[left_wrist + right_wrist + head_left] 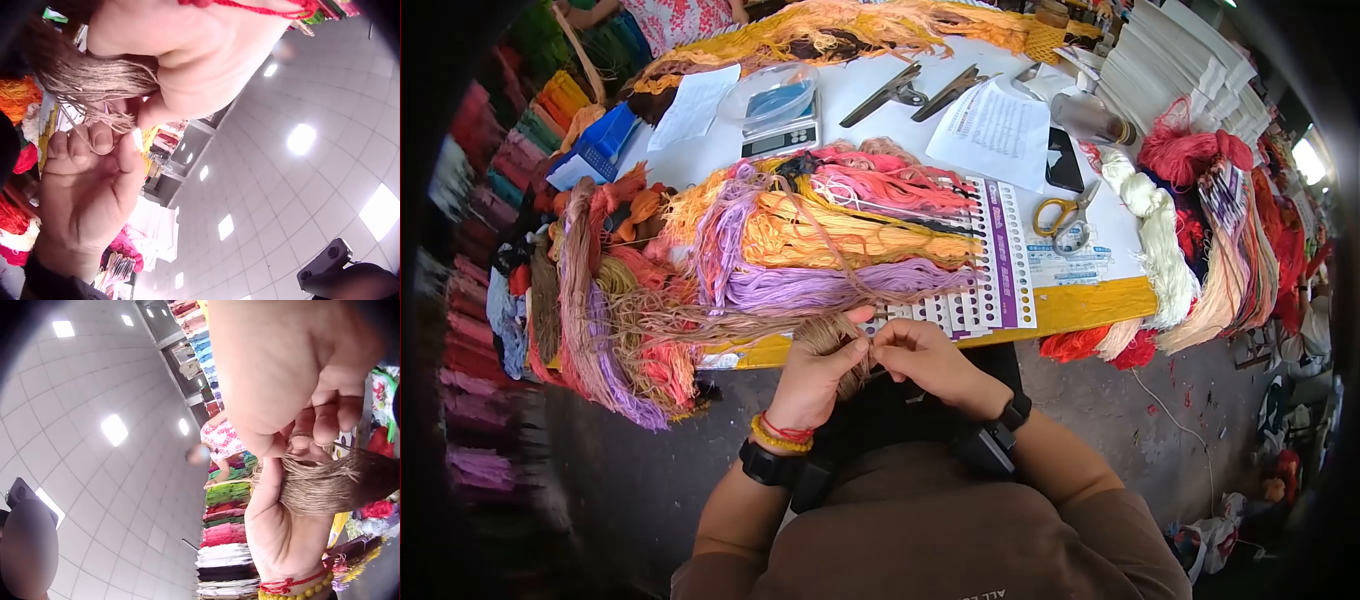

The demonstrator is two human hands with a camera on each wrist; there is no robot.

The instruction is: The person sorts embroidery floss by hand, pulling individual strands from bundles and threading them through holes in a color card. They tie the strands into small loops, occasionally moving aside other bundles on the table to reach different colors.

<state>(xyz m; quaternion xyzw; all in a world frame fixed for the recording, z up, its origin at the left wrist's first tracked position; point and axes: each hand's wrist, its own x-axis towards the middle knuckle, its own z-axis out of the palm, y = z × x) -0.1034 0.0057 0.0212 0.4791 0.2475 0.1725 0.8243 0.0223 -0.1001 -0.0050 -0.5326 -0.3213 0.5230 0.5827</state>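
Observation:
My left hand [802,392] grips a brown skein of thread [824,334] just off the table's front edge, the strands fanning past its fingers and thumb. Beside it, my right hand [940,362] has its fingers curled in and pinches loose thread at the skein's end. In the left wrist view, a thin thread [74,122] runs from the skein [103,78] to the right fingertips. The right wrist view shows the bundle [319,487] lying across the left palm, with both hands' fingertips close together.
Punched white cards [1012,255] holding yellow, purple and pink threads [850,230] lie before the hands. Scissors [1060,220], a phone [1063,160], papers [990,130] and a digital scale [782,138] sit beyond. White skeins [1150,215] hang over the right edge. Another person [680,20] stands across the table.

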